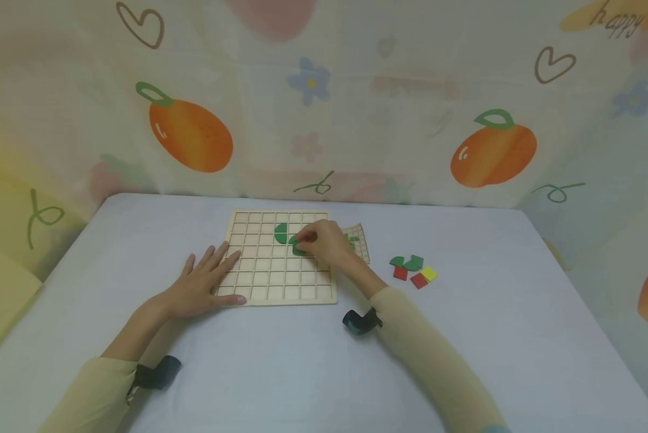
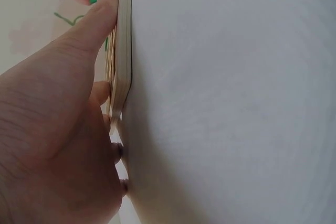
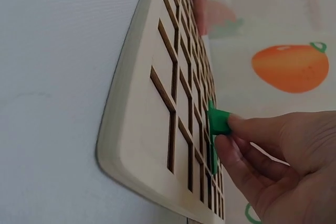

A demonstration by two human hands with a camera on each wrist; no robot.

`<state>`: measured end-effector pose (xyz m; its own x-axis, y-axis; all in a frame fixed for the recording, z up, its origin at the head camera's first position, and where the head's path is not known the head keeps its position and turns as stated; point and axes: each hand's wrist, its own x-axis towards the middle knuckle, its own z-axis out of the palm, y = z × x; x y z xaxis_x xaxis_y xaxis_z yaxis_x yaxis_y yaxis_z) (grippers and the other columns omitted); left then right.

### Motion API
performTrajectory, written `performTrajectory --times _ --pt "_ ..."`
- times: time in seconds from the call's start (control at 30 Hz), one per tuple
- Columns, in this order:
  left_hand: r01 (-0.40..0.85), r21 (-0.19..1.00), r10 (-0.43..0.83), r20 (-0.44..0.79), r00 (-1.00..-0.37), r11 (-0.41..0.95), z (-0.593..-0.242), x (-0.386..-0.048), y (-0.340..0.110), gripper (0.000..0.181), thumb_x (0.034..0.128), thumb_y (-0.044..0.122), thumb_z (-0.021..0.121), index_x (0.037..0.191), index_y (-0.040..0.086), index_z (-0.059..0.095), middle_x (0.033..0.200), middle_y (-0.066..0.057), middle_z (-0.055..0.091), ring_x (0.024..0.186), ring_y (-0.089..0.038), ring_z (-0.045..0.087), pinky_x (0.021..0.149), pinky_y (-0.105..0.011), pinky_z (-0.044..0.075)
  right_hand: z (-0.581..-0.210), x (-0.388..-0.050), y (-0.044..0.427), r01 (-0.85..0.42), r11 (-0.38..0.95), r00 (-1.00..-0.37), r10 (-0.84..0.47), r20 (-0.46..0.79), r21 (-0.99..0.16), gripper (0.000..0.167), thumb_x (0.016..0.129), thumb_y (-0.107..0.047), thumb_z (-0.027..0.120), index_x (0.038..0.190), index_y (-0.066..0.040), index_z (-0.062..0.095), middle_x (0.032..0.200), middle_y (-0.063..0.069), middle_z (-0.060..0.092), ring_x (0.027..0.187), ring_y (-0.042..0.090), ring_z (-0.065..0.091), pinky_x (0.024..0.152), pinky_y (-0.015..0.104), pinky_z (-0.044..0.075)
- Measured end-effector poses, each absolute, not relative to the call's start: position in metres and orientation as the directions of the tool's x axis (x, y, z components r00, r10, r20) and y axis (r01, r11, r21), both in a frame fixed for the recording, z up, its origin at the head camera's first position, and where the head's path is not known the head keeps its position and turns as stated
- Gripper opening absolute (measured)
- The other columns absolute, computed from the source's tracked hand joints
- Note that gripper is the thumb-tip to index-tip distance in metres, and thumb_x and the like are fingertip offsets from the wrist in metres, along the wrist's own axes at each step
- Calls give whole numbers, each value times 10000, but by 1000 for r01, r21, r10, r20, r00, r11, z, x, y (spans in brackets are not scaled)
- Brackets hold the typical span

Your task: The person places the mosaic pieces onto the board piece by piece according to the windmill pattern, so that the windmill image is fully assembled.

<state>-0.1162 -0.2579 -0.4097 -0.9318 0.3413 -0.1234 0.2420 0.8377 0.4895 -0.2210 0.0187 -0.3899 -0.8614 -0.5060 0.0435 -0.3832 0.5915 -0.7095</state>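
Observation:
A square wooden grid board (image 1: 269, 279) lies on the white table. Spread flat, my left hand (image 1: 199, 285) rests on the board's left edge, its thumb along the front left corner. My right hand (image 1: 326, 242) pinches a green tile (image 3: 219, 121) between thumb and fingertips over the upper middle of the grid. Left of that, green quarter-round pieces (image 1: 281, 233) sit in the board's cells. Part of the held tile and the cells beneath it are hidden by my right fingers in the head view.
Partly behind my right hand lies a small pattern card (image 1: 360, 240) with a printed grid. Farther right are loose green pieces (image 1: 413, 263), red squares (image 1: 401, 273) and a yellow square (image 1: 429, 274). A patterned curtain (image 1: 345, 120) hangs behind the table.

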Motion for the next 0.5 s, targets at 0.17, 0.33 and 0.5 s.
performTrajectory --times 0.17,0.33,0.5 --pt "238 487 341 -134 -930 840 -407 -115 -257 1025 829 598 675 1561 58 203 1622 -226 33 1463 -477 -33 1106 -667 -93 -391 -221 14 -387 581 -849 -527 31 -716 142 892 -109 723 1012 -40 756 964 51 736 852 152 653 744 221 517" --pt "241 490 347 -137 -928 838 -406 -115 -255 1014 842 600 661 1560 54 199 1620 -233 29 1461 -481 -33 1105 -672 -88 -394 -219 12 -379 585 -853 -522 25 -717 139 899 -112 715 1017 -52 757 994 44 740 916 157 666 811 233 522" --pt "233 484 340 -145 -929 843 -405 -115 -255 1021 839 606 661 1562 58 193 1622 -229 20 1462 -478 -43 1107 -667 -95 -395 -217 8 -381 600 -864 -502 38 -703 128 896 -99 716 1005 -51 761 976 48 744 897 160 671 802 238 527"
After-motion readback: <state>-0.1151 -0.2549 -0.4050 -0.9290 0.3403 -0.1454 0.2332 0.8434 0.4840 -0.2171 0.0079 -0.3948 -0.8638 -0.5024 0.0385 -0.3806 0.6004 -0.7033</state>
